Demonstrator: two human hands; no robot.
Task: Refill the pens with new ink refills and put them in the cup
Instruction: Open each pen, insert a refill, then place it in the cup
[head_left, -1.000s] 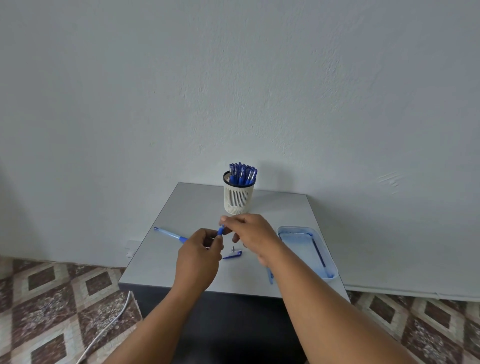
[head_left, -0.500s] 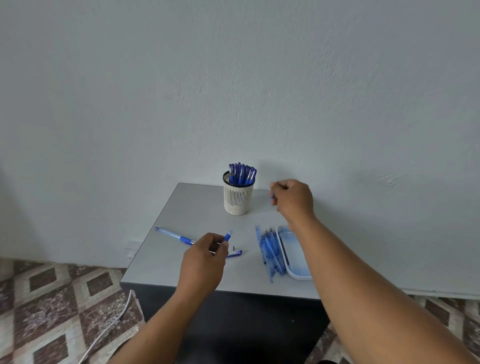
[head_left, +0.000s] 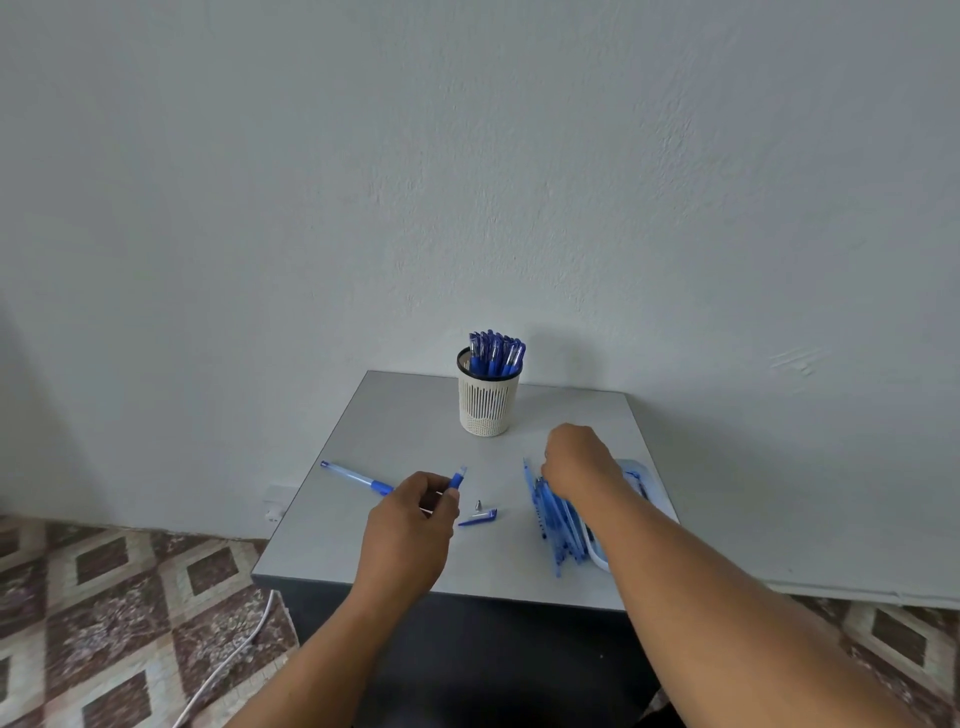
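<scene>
Floor cable (head_left: 228, 656): we've got a white cord trailing over the patterned tiles, far left, off the table.
Loose pen (head_left: 357, 477): lying flat on the left part of the grey table (head_left: 415, 415), blue grip end pointing toward our left hand.
Left hand (head_left: 408, 525): fingers curled, pinching a pen barrel (head_left: 456, 478) so its blue end pokes up and away from us, held above the tabletop.
Metal tip (head_left: 478, 504): tiny silver cone sitting on the table just right of that hand.
Cap (head_left: 479, 517): blue cap lying right next to the tip, a touch nearer to us.
Cup (head_left: 488, 397): white slotted holder at the back middle of the table, standing upright and stuffed with blue-capped pens (head_left: 496, 353).
Refills (head_left: 556, 519): a bunch of thin blue sticks lying together beside the tray's left edge.
Right hand (head_left: 579, 460): knuckles up, fingers curled down onto the far end of that bunch; honestly we can't tell if it's actually got hold of one, the fingertips are hidden.
Tray (head_left: 641, 475): pale blue, mostly covered by our right forearm, near the table's right edge.
</scene>
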